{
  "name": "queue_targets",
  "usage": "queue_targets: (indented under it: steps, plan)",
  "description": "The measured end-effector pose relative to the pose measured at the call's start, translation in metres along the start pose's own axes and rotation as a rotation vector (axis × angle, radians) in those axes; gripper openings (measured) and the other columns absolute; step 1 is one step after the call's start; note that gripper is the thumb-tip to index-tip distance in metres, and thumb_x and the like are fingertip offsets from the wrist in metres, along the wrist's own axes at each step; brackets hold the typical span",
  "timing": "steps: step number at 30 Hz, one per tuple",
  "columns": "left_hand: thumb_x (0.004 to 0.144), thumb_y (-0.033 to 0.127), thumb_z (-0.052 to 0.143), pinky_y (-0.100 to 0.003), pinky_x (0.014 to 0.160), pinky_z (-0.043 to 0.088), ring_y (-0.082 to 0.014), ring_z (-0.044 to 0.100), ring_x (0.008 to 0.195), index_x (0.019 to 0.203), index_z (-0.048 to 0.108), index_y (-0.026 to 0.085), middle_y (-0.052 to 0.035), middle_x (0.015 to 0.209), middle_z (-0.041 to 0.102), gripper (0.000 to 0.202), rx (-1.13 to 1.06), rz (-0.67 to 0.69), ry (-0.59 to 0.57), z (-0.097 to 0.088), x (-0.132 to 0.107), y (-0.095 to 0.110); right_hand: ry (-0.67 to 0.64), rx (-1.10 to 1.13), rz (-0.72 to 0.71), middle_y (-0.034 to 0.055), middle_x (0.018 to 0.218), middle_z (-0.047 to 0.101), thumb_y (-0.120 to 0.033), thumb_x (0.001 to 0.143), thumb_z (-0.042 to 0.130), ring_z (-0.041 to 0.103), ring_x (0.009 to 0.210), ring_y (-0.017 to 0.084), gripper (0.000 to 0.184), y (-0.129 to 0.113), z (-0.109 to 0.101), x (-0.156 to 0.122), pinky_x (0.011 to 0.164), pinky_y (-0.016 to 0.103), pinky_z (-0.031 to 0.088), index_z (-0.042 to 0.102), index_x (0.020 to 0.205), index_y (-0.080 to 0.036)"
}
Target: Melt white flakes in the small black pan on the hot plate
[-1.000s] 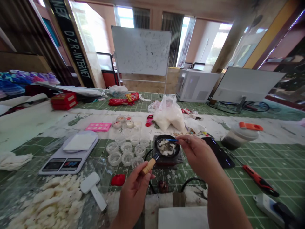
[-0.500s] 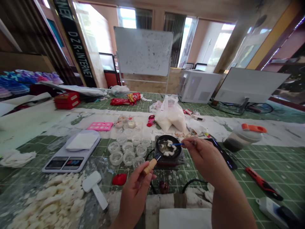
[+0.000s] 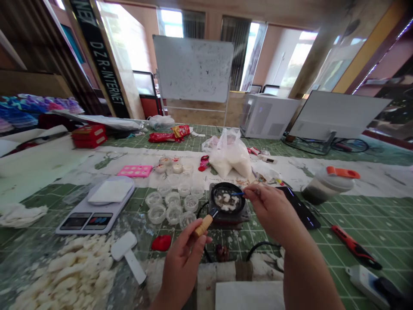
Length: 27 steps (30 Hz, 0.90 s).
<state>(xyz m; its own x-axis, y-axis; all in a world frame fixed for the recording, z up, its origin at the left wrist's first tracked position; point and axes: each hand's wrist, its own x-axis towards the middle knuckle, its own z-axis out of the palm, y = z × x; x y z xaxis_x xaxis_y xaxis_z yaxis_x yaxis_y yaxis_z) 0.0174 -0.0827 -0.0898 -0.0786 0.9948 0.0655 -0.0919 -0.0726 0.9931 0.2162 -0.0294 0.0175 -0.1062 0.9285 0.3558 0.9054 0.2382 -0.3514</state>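
A small black frying pan (image 3: 239,208) sits on a small hot plate (image 3: 226,220), with white lumps in clear liquid inside it. My left hand (image 3: 183,254) is closed around the pan's wooden handle. Over the pan's right rim, my right hand (image 3: 269,211) pinches a thin blue stick (image 3: 238,193), whose tip reaches among the white lumps. Clear round cups (image 3: 173,199) stand in rows just left of the pan. A red lump (image 3: 161,243) lies near my left hand.
White chunks (image 3: 67,275) spread at the lower left beside a white scraper (image 3: 129,254) and a kitchen scale (image 3: 97,206). Behind the pan stands a bag of white granules (image 3: 230,157). A phone (image 3: 298,209), a screwdriver (image 3: 355,247) and an orange-lidded shaker (image 3: 329,185) lie right.
My right hand has shifted slightly left with the blue stick. The white lumps in the pan look smaller and more scattered. My left hand stays on the handle.
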Motion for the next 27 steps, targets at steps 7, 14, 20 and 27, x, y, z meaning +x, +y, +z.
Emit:
queue_targets:
  steps: [7,14,20,27]
  plan:
    - [0.077,0.034,0.058,-0.028,0.078,0.053,-0.0171,0.066,0.080,0.111,0.056,0.018,-0.0104,0.107,0.064,0.038,-0.003,0.005,0.005,0.0003,-0.0002,0.0007,-0.012,0.010,-0.052,0.0021,0.089,0.068,-0.031,0.088,0.038,0.059,0.088,0.019,0.025,-0.0023,-0.0026,-0.0039,0.082,0.034,0.038,0.061,0.087,-0.023]
    - [0.077,0.034,0.058,-0.028,0.078,0.053,-0.0169,0.066,0.079,0.110,0.057,0.018,-0.0098,0.104,0.065,0.037,-0.001,0.007,0.013,0.0009,-0.0002,0.0014,0.011,0.020,-0.062,0.0022,0.088,0.068,-0.032,0.088,0.039,0.060,0.086,0.018,0.025,-0.0027,-0.0036,-0.0054,0.081,0.032,0.038,0.061,0.084,-0.022]
    - [0.079,0.034,0.057,-0.027,0.079,0.052,-0.0161,0.066,0.082,0.112,0.055,0.020,-0.0093,0.108,0.064,0.037,0.001,-0.001,-0.013,-0.0004,0.0002,0.0001,0.044,0.041,-0.083,0.0015,0.090,0.067,-0.032,0.088,0.039,0.058,0.088,0.017,0.023,-0.0062,-0.0054,-0.0088,0.080,0.030,0.038,0.061,0.087,-0.023]
    - [0.077,0.035,0.058,-0.027,0.077,0.053,-0.0167,0.066,0.080,0.111,0.057,0.018,-0.0096,0.106,0.064,0.038,0.002,0.000,0.002,0.0007,0.0000,0.0034,0.029,0.027,-0.029,0.0009,0.085,0.067,-0.032,0.088,0.039,0.059,0.082,0.017,0.024,-0.0036,-0.0072,-0.0084,0.079,0.031,0.039,0.061,0.084,-0.023]
